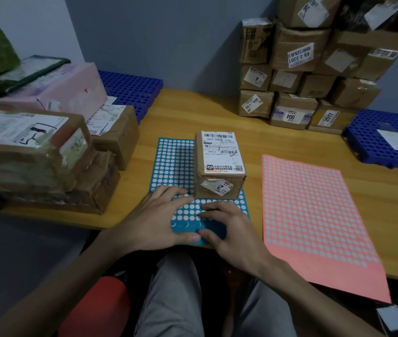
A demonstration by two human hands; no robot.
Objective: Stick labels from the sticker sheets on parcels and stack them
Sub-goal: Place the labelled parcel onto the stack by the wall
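1. Head view: a smooth orange-wood table (278, 142) stands against a grey wall (168, 32).
2. At centre a small taped cardboard parcel (220, 164) sits on a blue sheet (171, 161) of round white stickers; a pink sheet (314, 215) lies at 3 o'clock.
3. At 6 o'clock the left hand (159, 215) presses flat on the blue sheet; the right hand (229, 232) touches it with bent fingertips, grasp unclear.
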